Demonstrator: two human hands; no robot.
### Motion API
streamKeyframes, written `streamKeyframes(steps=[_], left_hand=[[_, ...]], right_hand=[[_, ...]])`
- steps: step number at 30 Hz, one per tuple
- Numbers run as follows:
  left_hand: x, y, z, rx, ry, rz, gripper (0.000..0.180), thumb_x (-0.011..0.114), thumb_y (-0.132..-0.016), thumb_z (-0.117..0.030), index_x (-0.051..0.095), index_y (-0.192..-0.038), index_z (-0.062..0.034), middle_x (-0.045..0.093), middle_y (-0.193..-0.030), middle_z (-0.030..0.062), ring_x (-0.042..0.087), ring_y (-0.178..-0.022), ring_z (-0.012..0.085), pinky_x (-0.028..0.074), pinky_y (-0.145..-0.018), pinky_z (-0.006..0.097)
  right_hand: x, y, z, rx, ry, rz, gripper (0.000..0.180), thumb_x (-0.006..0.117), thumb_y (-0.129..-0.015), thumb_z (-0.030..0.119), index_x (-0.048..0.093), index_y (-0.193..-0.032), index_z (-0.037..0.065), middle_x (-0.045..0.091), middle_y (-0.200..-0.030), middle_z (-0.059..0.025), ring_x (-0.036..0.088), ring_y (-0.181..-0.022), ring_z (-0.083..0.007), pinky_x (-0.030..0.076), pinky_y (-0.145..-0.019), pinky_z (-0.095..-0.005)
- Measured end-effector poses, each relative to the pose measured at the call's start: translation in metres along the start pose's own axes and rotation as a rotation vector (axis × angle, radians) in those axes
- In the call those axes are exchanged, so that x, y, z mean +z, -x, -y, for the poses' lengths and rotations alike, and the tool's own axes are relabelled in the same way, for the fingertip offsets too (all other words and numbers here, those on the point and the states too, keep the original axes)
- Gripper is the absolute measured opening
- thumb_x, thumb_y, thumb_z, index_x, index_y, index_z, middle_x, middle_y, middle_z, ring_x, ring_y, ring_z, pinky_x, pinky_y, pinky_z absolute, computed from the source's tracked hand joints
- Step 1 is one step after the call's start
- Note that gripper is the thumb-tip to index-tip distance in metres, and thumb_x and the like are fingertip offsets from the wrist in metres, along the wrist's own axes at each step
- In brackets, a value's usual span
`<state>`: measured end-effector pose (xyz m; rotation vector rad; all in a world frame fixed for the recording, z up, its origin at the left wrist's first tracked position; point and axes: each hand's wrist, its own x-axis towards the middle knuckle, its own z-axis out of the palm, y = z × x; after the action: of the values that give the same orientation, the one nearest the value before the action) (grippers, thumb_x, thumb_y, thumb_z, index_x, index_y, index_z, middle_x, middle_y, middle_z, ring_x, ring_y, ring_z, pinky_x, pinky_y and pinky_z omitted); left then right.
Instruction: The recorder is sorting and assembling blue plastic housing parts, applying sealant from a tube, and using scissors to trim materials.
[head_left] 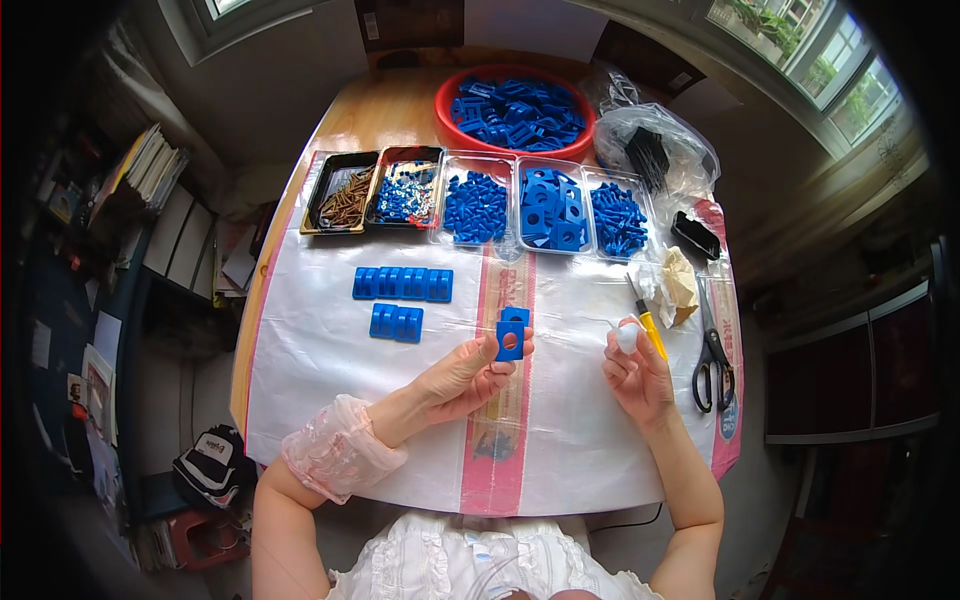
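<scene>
My left hand (462, 378) is closed on blue square plates (510, 354), at least two overlapping, with a round hole showing in the front one. To its right, my right hand (640, 388) pinches a small white rounded thing (627, 339) with a thin tip; its kind I cannot make out. Just beyond that hand lies a yellow-handled pointed tool (652, 336). Left of my left hand, blue ridged blocks stand in two rows on the sheet, a longer far row (402, 284) and a shorter near row (396, 323).
Across the back stand a black tray of brown screws (345, 200), a black tray of small mixed parts (405, 195), and clear trays of blue pieces (475, 208). Behind them is a red basin (590, 118). Black-handled scissors (713, 350), crumpled paper (680, 285) and a black box (696, 235) lie right.
</scene>
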<state>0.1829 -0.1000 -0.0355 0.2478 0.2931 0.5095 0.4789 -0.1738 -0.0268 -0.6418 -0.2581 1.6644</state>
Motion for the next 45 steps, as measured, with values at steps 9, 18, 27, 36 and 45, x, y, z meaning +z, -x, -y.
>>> streamKeyframes(steps=[9,18,27,36,45], left_hand=[[-0.001,0.0,-0.001,0.004,-0.101,0.008,0.052,0.074,-0.094,-0.026,0.055,-0.139,-0.0076,0.064,-0.13,0.0091,0.066,-0.097,0.004,0.06,-0.084,0.014],[-0.006,-0.003,-0.002,0.065,-0.161,0.05,0.053,0.074,-0.095,-0.026,0.053,-0.141,-0.0076,0.064,-0.129,0.0112,0.062,-0.089,0.0012,0.058,-0.081,0.012],[0.005,-0.004,-0.011,0.145,-0.244,0.041,0.055,0.072,-0.094,-0.031,0.052,-0.138,-0.005,0.063,-0.131,0.0127,0.064,-0.09,0.0029,0.06,-0.083,0.011],[-0.004,-0.012,-0.018,0.236,-0.368,0.058,0.041,0.07,-0.098,-0.022,0.057,-0.134,-0.0056,0.067,-0.129,0.0115,0.065,-0.106,0.007,0.059,-0.088,0.014],[-0.006,-0.009,-0.022,0.274,-0.453,0.052,0.042,0.071,-0.099,-0.023,0.057,-0.135,-0.006,0.068,-0.128,0.0101,0.064,-0.108,0.0079,0.056,-0.094,0.018]], right_hand=[[-0.006,-0.002,-0.003,-0.002,0.011,0.017,0.029,0.069,-0.101,0.023,0.062,-0.124,0.007,0.063,-0.097,-0.0041,0.047,-0.076,-0.0114,0.04,-0.067,-0.0266],[-0.019,-0.008,-0.001,-0.006,0.014,-0.013,0.03,0.068,-0.101,0.024,0.061,-0.124,0.006,0.066,-0.107,-0.0126,0.057,-0.09,-0.0157,0.045,-0.071,-0.0285],[-0.032,-0.016,0.007,-0.076,0.08,0.026,0.028,0.066,-0.103,0.024,0.062,-0.122,0.003,0.068,-0.108,-0.0144,0.062,-0.096,-0.0179,0.052,-0.078,-0.0284],[-0.037,-0.02,0.008,-0.091,0.13,0.108,0.028,0.062,-0.105,0.023,0.063,-0.121,0.001,0.07,-0.112,-0.0151,0.067,-0.098,-0.0205,0.058,-0.084,-0.0305],[-0.037,-0.02,0.008,-0.074,0.119,0.129,0.031,0.059,-0.106,0.024,0.061,-0.122,-0.002,0.069,-0.113,-0.0172,0.067,-0.101,-0.0224,0.06,-0.086,-0.0317]])
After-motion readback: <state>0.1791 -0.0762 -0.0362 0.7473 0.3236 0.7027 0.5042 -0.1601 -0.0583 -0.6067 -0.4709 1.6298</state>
